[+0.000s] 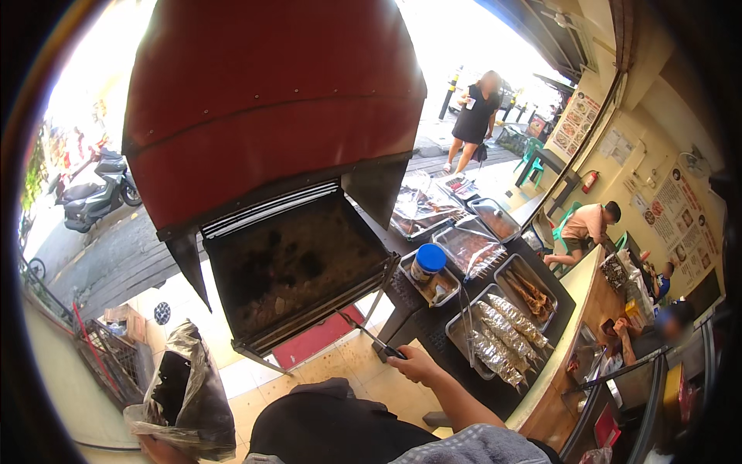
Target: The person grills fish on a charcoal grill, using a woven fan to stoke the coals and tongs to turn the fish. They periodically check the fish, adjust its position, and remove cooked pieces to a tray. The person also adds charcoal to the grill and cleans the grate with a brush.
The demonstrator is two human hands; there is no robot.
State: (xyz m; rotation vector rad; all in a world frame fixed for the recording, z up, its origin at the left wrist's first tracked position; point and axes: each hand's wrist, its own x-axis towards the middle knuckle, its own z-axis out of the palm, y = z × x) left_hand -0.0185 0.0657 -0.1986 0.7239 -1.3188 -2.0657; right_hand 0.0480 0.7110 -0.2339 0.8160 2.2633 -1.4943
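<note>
My right hand point(420, 365) grips the black handle of a long metal grilling tool point(371, 335). The tool's far end lies just in front of the near edge of a charcoal grill point(313, 261), whose bed is dark with ash and scorch marks. At the lower left, my left hand point(156, 449) shows only in part and holds a clear plastic bag point(200, 400). Black lumps that look like charcoal point(174, 377) fill the bag. Over the grill rises a large red metal hood point(272, 104).
Right of the grill, a black table point(429, 330) carries foil-wrapped skewers point(498, 333), trays of meat point(472, 246) and a blue-lidded jar point(429, 261). A wooden counter point(585, 301) runs beyond. Several people are about, one standing point(476, 116) by the street. A scooter point(98, 188) is parked left.
</note>
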